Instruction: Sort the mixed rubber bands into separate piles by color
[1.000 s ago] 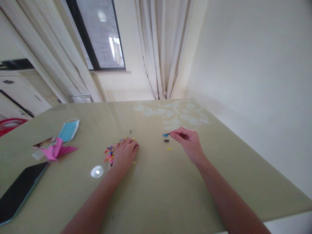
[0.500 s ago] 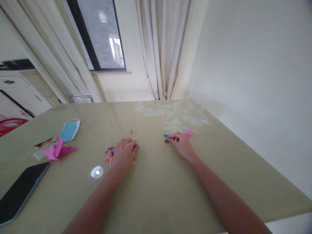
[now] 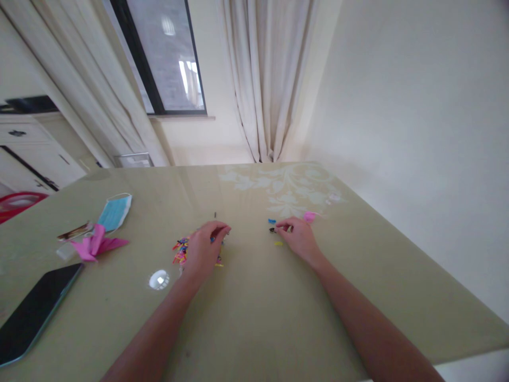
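My left hand (image 3: 204, 248) is over a pile of small, bright, many-coloured pieces (image 3: 182, 246), partly covering it. A small dark piece shows between its thumb and forefinger, at the tips. To the right, my right hand (image 3: 299, 239) has thumb and forefinger pinched at a few small black pieces (image 3: 272, 230) on the table. Whether it grips one is too small to tell. A small blue group (image 3: 272, 221) lies just beyond the black one, and a yellow group (image 3: 278, 243) lies nearer me. One lone dark piece (image 3: 215, 215) sits beyond my left hand.
At the left lie a pink folded-paper bird (image 3: 96, 244), a blue face mask (image 3: 115, 213) and a dark phone (image 3: 37, 307). A small pink item (image 3: 309, 216) is behind my right hand. The glossy table (image 3: 254, 323) runs along a wall on the right.
My right hand has moved from the blue group down to the black one, uncovering the pink item. My left hand has lifted slightly from the pile, a small dark piece now in its pinch.
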The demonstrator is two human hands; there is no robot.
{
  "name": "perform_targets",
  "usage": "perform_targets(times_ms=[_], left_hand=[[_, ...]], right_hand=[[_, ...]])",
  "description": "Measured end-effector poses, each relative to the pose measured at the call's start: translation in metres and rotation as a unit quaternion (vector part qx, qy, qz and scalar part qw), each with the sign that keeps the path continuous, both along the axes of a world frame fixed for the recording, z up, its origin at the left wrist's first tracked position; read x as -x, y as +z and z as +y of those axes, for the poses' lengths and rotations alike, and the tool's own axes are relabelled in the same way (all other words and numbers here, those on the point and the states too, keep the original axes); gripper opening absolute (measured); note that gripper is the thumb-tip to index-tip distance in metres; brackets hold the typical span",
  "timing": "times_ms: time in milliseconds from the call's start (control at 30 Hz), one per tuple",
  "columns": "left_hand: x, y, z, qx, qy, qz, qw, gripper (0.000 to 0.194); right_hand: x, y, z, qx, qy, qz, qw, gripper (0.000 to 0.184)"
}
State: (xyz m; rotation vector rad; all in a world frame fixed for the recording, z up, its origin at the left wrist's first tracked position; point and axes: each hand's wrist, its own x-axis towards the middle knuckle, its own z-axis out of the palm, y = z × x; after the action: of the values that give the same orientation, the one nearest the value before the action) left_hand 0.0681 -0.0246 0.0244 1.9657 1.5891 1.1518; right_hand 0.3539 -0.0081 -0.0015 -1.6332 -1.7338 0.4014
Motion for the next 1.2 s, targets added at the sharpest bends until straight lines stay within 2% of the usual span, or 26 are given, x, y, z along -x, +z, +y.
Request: perform_targets(times_ms=[133, 300, 433, 633, 767, 867, 967, 1067, 1133, 1200], left_hand=[[-0.008, 0.002, -0.003, 0.039, -0.068, -0.129, 0.989, 0.021], [-0.02, 0.001, -0.012, 0.072, -0.136, -0.231, 0.961, 0.021], [-0.026, 0.002, -0.018, 0.075, -0.158, -0.238, 0.955, 0.018], [-0.027, 0.001, -0.021, 0.08, -0.17, -0.226, 0.956, 0.018], [-0.025, 0.0, -0.019, 0.077, -0.166, -0.202, 0.962, 0.029], [-0.019, -0.002, -0.014, 0.053, -0.124, -0.125, 0.983, 0.034], [-0.01, -0.005, -0.009, -0.008, -0.057, 0.071, 0.996, 0.029], [-0.002, -0.01, -0.006, -0.031, 0.0, 0.27, 0.962, 0.029], [0.001, -0.014, -0.005, -0.016, 0.017, 0.342, 0.939, 0.03], [0.003, -0.016, -0.004, -0.003, 0.018, 0.376, 0.927, 0.029]], right_hand=[[0.008, 0.012, -0.009, -0.038, 0.035, 0.036, 0.998, 0.011], [0.033, 0.032, -0.034, -0.056, 0.156, 0.119, 0.979, 0.02], [0.048, 0.038, -0.048, -0.079, 0.199, 0.136, 0.967, 0.026], [0.052, 0.034, -0.049, -0.093, 0.193, 0.149, 0.965, 0.02], [0.05, 0.038, -0.05, -0.066, 0.188, 0.171, 0.965, 0.024], [0.045, 0.047, -0.053, -0.028, 0.204, 0.244, 0.948, 0.028], [0.038, 0.057, -0.057, -0.021, 0.22, 0.326, 0.919, 0.032], [0.033, 0.063, -0.059, -0.032, 0.221, 0.368, 0.903, 0.033], [0.03, 0.063, -0.058, -0.036, 0.216, 0.383, 0.897, 0.031], [0.028, 0.062, -0.057, -0.036, 0.208, 0.396, 0.894, 0.029]])
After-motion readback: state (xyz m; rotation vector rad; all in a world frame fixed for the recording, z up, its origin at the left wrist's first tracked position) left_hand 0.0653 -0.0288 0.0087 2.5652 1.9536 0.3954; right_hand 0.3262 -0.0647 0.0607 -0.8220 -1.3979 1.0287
